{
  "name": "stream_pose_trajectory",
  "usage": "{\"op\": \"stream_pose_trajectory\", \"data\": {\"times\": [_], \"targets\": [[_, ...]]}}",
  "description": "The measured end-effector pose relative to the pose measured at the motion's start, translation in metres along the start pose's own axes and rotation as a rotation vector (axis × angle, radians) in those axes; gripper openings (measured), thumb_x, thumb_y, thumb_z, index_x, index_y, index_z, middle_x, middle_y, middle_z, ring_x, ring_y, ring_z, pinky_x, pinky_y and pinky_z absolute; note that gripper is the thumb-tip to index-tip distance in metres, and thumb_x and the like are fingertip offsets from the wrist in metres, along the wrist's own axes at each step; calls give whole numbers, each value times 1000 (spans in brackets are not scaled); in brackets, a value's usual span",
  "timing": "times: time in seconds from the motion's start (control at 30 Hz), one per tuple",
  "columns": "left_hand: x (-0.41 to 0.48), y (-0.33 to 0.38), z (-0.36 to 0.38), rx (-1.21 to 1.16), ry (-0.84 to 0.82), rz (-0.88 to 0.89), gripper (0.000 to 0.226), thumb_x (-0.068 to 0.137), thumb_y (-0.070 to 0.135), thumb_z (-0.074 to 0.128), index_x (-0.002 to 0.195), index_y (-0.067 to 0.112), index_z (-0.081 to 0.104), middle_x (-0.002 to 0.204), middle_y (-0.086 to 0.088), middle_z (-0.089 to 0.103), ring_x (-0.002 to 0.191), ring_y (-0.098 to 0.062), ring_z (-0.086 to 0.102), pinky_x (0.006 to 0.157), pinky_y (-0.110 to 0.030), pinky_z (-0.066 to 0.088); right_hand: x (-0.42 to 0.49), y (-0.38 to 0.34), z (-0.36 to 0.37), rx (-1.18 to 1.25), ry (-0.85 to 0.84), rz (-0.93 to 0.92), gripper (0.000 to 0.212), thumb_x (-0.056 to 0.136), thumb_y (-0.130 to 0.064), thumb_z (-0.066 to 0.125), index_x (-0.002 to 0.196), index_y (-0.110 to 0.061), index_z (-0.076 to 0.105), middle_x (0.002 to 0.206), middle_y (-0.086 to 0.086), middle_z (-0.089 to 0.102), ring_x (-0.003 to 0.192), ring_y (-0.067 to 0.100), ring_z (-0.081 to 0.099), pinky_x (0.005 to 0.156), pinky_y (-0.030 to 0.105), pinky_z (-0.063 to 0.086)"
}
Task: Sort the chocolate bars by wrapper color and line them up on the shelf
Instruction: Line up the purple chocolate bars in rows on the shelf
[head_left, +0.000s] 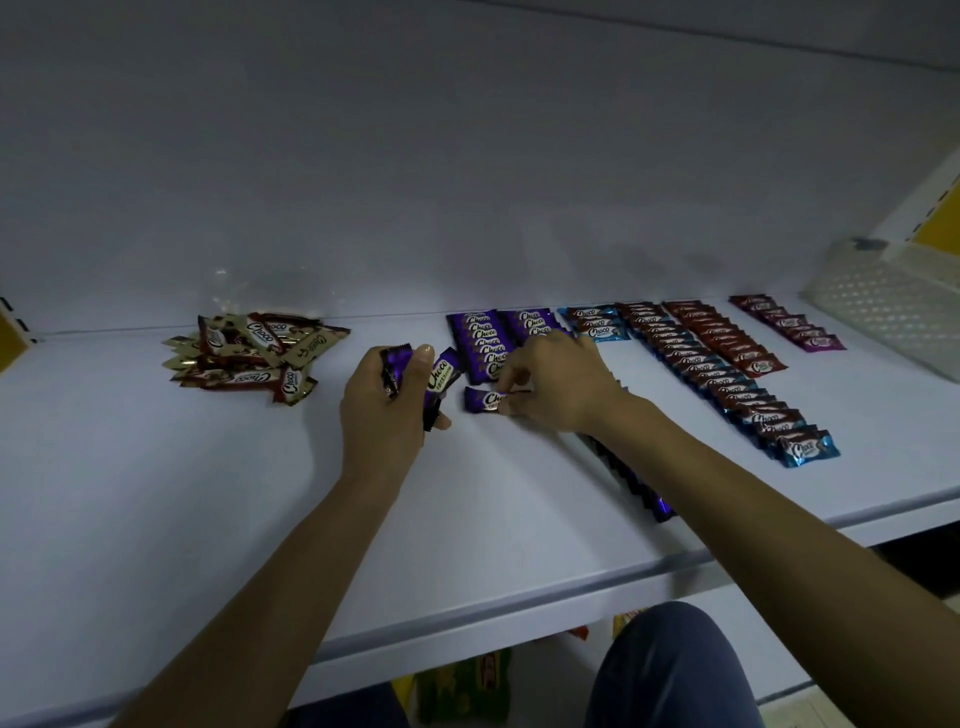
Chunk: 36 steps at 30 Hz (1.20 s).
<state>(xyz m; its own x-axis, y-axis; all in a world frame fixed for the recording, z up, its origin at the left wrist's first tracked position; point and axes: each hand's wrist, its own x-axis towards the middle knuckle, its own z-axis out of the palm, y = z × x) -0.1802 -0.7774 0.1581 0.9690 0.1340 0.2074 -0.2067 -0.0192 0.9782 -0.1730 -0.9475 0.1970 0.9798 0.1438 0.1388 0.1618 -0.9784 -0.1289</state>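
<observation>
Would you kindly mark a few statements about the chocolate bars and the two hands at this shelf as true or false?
1. The left hand holds several purple bars. True.
2. The gold bars lie in a neat row. False: they lie in a loose pile.
3. The right hand pinches a single purple bar lying on the shelf. True.
4. The long blue row lies farthest right. False: the red row and the magenta row lie further right.
</observation>
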Motion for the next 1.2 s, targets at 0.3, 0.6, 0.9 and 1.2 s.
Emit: {"op": "stream_pose_trajectory", "data": {"times": [0.3, 0.6, 0.9, 1.2], "targets": [[2, 1, 0, 40, 8, 15, 28, 95, 33, 55, 87, 7, 55, 64, -11, 63, 36, -5, 53, 40, -13, 36, 10, 2, 9, -135, 151, -19, 22, 86, -32, 62, 106, -23, 64, 111, -2, 59, 112, 21, 44, 94, 33, 26], [-1, 6, 1, 78, -81, 56, 31, 91, 24, 63, 79, -2, 52, 52, -9, 56, 34, -8, 50, 37, -14, 34, -19, -20, -2, 985, 150, 120, 9, 94, -16, 57, 93, -14, 66, 77, 3, 66, 62, 5, 62, 65, 24, 51], [-1, 1, 0, 9, -14, -30, 35, 101, 33, 44, 73, 14, 50, 55, 3, 60, 41, -13, 57, 41, -18, 41, -30, 6, -7, 574, -63, 186, 11, 81, -12, 72, 80, -17, 63, 79, 3, 67, 72, 14, 60, 70, 25, 46], [-3, 4, 0, -114, -79, -118, 20, 95, 6, 40, 88, 23, 48, 72, 0, 59, 54, -15, 61, 40, -18, 35, -29, 8, -2, 160, -64, 38, 25, 83, -34, 69, 106, -24, 72, 99, -3, 68, 95, 14, 60, 74, 22, 38]]}}
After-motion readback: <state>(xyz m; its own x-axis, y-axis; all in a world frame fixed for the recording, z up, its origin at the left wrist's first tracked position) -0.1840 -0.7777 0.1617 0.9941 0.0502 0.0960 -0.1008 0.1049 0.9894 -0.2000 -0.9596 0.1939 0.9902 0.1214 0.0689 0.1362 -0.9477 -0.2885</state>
